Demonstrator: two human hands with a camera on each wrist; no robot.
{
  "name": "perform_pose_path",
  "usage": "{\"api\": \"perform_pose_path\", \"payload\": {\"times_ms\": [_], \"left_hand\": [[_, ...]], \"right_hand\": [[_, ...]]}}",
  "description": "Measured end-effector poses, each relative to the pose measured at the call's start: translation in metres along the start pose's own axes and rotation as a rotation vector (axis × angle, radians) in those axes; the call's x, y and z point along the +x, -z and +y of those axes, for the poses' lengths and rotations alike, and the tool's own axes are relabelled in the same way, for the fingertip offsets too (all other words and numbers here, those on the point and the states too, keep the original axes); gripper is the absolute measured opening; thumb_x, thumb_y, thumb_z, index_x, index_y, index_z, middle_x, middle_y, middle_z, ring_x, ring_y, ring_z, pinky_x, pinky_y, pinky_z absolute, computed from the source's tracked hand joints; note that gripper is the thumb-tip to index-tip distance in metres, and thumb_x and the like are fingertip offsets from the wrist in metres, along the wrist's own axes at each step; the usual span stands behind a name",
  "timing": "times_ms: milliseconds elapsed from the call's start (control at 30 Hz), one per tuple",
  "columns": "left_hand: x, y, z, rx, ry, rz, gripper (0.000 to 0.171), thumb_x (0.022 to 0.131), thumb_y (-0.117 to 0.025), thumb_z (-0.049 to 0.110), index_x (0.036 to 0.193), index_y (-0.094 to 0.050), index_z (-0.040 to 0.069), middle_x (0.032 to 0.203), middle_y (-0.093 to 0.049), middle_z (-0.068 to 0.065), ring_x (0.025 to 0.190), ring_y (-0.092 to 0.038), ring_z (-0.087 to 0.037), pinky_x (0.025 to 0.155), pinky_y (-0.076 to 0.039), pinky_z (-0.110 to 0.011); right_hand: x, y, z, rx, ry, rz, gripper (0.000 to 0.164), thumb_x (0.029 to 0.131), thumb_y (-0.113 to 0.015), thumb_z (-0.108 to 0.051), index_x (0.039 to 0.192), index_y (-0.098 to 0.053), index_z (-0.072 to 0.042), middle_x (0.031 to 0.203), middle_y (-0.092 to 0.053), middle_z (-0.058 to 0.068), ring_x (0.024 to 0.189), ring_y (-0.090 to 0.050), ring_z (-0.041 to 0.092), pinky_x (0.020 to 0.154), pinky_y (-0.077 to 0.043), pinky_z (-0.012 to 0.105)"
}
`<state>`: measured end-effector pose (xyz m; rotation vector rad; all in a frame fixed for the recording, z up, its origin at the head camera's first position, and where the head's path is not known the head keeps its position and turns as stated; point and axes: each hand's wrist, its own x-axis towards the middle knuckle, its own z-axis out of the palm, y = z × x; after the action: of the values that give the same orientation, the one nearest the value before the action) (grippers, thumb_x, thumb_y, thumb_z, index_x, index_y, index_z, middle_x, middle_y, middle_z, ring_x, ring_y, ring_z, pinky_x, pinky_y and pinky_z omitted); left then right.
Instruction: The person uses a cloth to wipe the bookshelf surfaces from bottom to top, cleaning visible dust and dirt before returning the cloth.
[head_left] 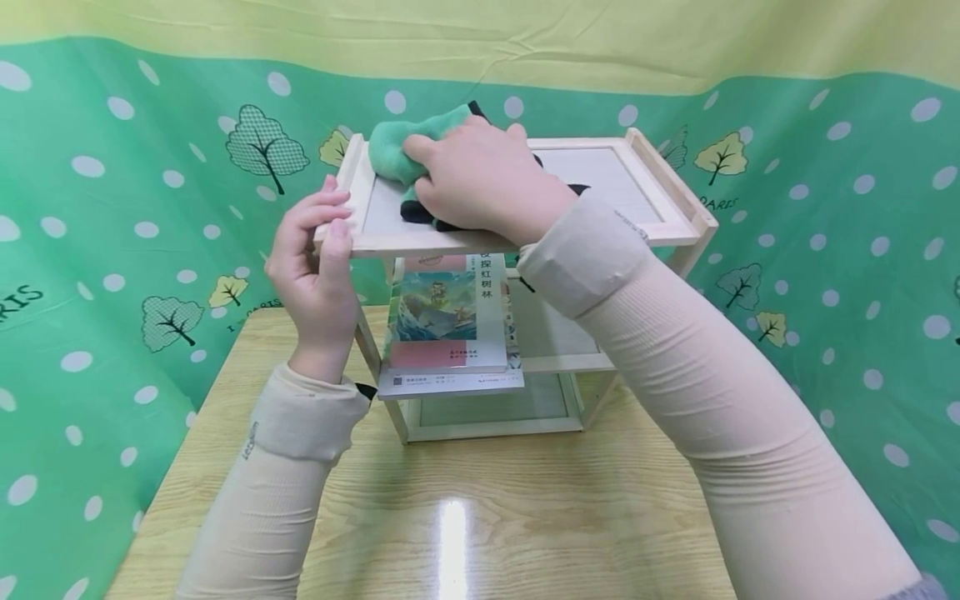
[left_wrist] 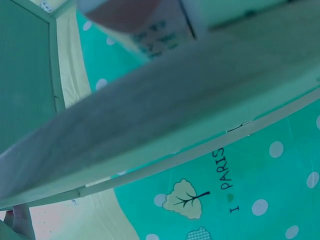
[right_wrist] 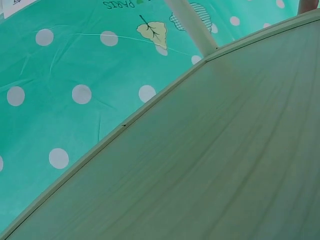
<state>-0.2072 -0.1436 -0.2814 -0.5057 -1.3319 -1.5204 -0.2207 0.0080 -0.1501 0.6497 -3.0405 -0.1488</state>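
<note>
A small wooden shelf rack [head_left: 420,242] with several tiers stands on the table. My left hand [head_left: 315,250] grips its top tier at the front left corner, thumb at the front and fingers over the side rail. On that top panel lies a soft green cloth with black trim [head_left: 390,150], bunched up. My right hand [head_left: 483,179] holds the cloth from above, its fingers bent into it and partly covering it. The right wrist view shows mostly a pale wooden panel [right_wrist: 200,165], with neither the cloth nor my right hand's grip visible.
Books, including one with a picture cover [head_left: 435,308], lie on the middle tier, the lower one [head_left: 450,382] jutting past its front edge. The rack stands on a wood-grain table [head_left: 525,508]. A green dotted curtain [head_left: 810,250] hangs behind and at both sides.
</note>
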Motion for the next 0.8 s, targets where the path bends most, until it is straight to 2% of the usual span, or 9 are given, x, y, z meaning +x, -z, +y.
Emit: {"api": "perform_pose_path", "payload": {"times_ms": [267, 500, 800], "left_hand": [[-0.001, 0.0, 0.0, 0.0, -0.003, -0.003, 0.034, 0.081, -0.055, 0.017, 0.088, -0.062, -0.016, 0.101, -0.072, 0.004, 0.118, -0.065, -0.031, 0.108, -0.052, -0.043], [0.0, -0.001, 0.001, 0.001, -0.017, 0.006, 0.035, 0.08, -0.055, 0.017, 0.088, -0.063, -0.016, 0.1, -0.072, 0.004, 0.117, -0.066, -0.033, 0.109, -0.051, -0.043], [0.0, -0.001, 0.001, 0.002, -0.018, 0.012, 0.034, 0.081, -0.055, 0.016, 0.088, -0.063, -0.016, 0.1, -0.072, 0.004, 0.116, -0.066, -0.032, 0.11, -0.05, -0.043]], "right_hand": [[-0.002, 0.001, 0.005, 0.01, 0.029, -0.009, 0.048, 0.1, -0.03, -0.033, 0.148, -0.035, -0.034, 0.14, -0.055, 0.006, 0.129, -0.044, 0.03, 0.099, -0.041, 0.056], [-0.002, 0.003, 0.009, 0.027, 0.041, -0.04, 0.056, 0.1, -0.032, -0.032, 0.155, -0.025, -0.04, 0.149, -0.049, 0.003, 0.134, -0.042, 0.031, 0.102, -0.041, 0.057], [-0.002, 0.006, 0.015, 0.072, 0.099, -0.055, 0.056, 0.099, -0.036, -0.03, 0.153, -0.03, -0.042, 0.151, -0.047, 0.0, 0.132, -0.044, 0.029, 0.095, -0.045, 0.05]]}}
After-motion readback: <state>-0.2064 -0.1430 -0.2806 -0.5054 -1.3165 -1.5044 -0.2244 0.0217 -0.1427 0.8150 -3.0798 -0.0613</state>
